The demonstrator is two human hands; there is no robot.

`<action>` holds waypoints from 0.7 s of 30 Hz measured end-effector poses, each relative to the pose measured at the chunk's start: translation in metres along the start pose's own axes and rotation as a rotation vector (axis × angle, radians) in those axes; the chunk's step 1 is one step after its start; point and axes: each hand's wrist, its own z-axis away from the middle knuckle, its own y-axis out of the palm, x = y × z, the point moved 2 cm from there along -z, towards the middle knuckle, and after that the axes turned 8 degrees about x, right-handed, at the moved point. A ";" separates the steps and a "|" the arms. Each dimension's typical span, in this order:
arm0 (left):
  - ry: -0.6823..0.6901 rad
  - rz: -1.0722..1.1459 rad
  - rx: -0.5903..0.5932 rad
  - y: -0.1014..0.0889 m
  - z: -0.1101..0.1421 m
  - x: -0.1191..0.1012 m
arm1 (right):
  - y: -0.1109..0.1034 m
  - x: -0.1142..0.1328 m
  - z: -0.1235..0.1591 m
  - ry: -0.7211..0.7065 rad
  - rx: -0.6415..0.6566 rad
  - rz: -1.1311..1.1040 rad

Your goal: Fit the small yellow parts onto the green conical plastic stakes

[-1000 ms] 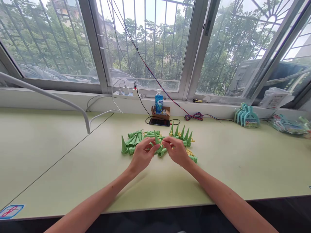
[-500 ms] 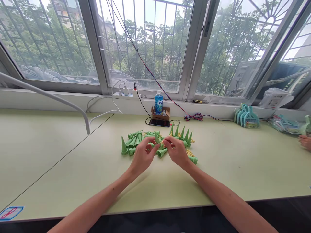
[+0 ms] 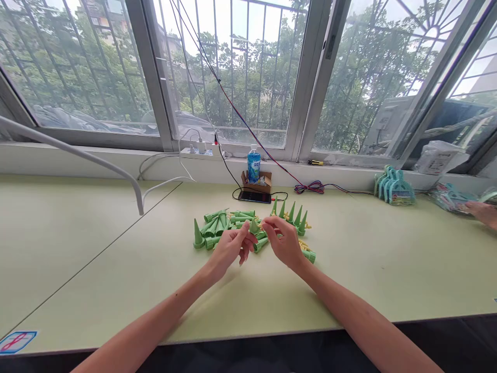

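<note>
My left hand (image 3: 229, 250) holds a green plastic cone spike (image 3: 254, 227) by its side, between thumb and fingers, above the table. Close by on the right, my right hand (image 3: 283, 241) pinches a small yellow peg (image 3: 261, 226) against or beside the cone; whether it sits in the cone I cannot tell. Behind and below the hands lies a heap of green cones (image 3: 220, 221). One cone (image 3: 198, 237) stands upright at the left. Several upright cones (image 3: 297, 215) form a slanting row at the right, with yellow pegs (image 3: 303, 245) lying near them.
A black phone (image 3: 254, 197) lies before a cardboard box (image 3: 265, 188) with a blue bottle (image 3: 253, 166). Coiled cable (image 3: 309, 187), mint hangers (image 3: 399, 189) and bagged items (image 3: 452, 199) line the back. Another person's hand (image 3: 483, 212) reaches in from the right. A grey tube (image 3: 132, 181) hangs left.
My left hand has turned, tilting the cone so its tip points more away from me, and its lower fingers have dropped. The other person's hand has moved left to the bagged items.
</note>
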 end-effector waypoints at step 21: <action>0.051 -0.077 0.074 -0.001 0.001 0.001 | 0.000 -0.003 0.000 -0.014 0.062 -0.070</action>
